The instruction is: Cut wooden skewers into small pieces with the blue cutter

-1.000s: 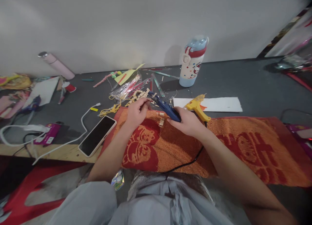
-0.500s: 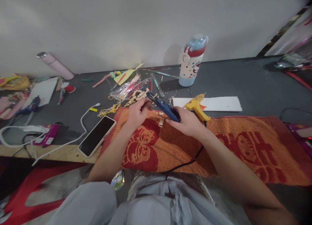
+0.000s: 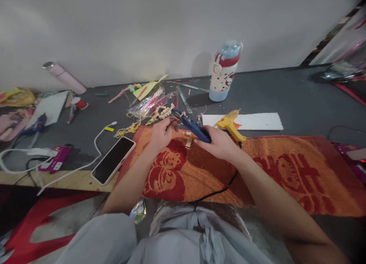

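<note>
My right hand (image 3: 220, 141) is wrapped round a long blue hand tool (image 3: 196, 128), which looks like a pair of cutters. Its dark head points up and left, with a small pale piece at it. My left hand (image 3: 164, 131) is closed beside that head, fingertips pinched together; what they hold is hidden. Below the tool, several short pale wooden pieces (image 3: 188, 143) lie on the orange and red towel (image 3: 211, 172). Just beyond my left hand is a string of pale pieces (image 3: 162, 112) with yellow cord (image 3: 128, 130).
A yellow glue gun (image 3: 230, 124) rests across a white strip (image 3: 263, 121) right of my hands. Behind stands a blue and white bottle (image 3: 224, 73). A phone (image 3: 113, 160) and white cable (image 3: 97, 142) lie at left. Clear plastic packets (image 3: 151, 102) lie behind the left hand.
Almost nothing differs. Both hands keep their places at the blue tool, and the whole view has shifted very slightly.
</note>
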The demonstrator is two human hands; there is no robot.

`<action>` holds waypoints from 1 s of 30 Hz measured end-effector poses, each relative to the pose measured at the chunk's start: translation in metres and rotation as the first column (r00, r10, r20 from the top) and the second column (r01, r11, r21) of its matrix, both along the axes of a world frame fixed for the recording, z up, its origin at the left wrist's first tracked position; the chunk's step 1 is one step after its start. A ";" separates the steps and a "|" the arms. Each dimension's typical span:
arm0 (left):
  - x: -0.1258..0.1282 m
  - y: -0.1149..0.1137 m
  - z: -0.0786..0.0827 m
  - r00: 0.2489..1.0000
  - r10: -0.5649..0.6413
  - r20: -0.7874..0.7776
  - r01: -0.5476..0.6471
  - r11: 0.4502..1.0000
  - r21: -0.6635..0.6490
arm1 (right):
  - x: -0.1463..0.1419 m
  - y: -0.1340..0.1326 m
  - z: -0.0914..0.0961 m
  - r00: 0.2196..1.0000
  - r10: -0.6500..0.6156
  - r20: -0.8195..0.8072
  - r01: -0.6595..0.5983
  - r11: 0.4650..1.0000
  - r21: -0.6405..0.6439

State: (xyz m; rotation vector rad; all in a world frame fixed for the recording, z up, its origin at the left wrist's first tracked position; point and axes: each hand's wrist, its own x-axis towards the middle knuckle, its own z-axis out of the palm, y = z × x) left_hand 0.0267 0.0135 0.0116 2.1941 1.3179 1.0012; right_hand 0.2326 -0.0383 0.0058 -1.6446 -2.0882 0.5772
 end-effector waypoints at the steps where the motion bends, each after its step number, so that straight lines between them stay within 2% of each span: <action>1: 0.000 0.000 0.000 1.000 -0.003 0.001 0.003 1.000 0.002 | 0.000 0.000 0.000 1.000 -0.002 -0.004 0.002 1.000 0.003; 14: -0.003 0.003 -0.005 1.000 -0.019 -0.012 0.019 0.999 -0.026 | -0.003 -0.001 0.000 0.999 -0.027 0.029 0.028 0.999 -0.028; 21: -0.003 0.005 -0.009 0.999 -0.037 -0.011 0.037 0.999 0.013 | -0.004 -0.002 -0.001 0.997 -0.057 0.051 0.059 0.998 -0.028; 27: -0.003 0.005 -0.011 0.995 -0.011 -0.097 0.012 1.000 0.015 | -0.006 -0.003 -0.001 0.994 -0.073 0.081 0.074 0.997 -0.018; 30: 0.000 0.002 -0.012 0.978 0.081 -0.190 -0.050 0.985 0.165 | -0.007 -0.001 -0.003 0.992 -0.085 0.096 0.087 0.996 -0.018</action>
